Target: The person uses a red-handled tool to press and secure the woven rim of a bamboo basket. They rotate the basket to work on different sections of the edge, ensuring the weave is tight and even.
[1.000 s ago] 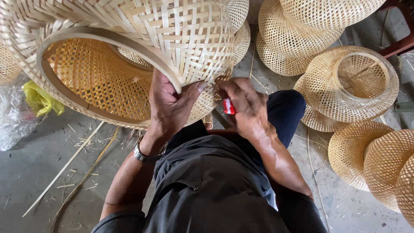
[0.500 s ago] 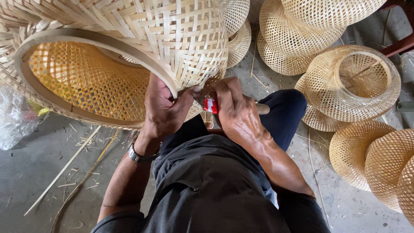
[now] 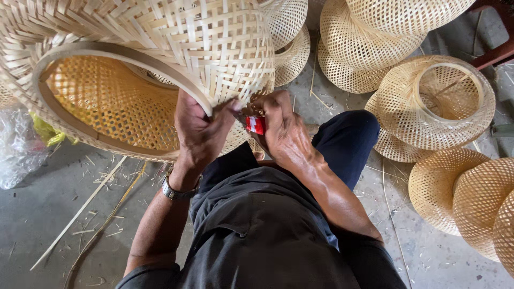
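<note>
The left hand (image 3: 201,131) grips the rim of a big woven bamboo shade (image 3: 155,69) held over the person's lap. The right hand (image 3: 284,134) is closed around a small red tool (image 3: 256,124), touching the shade's edge. More woven shades (image 3: 433,101) lie on the floor (image 3: 48,214).

We have a single view, from a camera worn on the head, looking steeply down over the person's own chest and lap to the concrete floor (image 3: 48,214). It sits close: the left hand (image 3: 201,131) and right hand (image 3: 284,131) fill the centre, and the woven bamboo shade (image 3: 160,59) crowds the upper left (its far side runs out of frame). No second view overlaps it.
</note>
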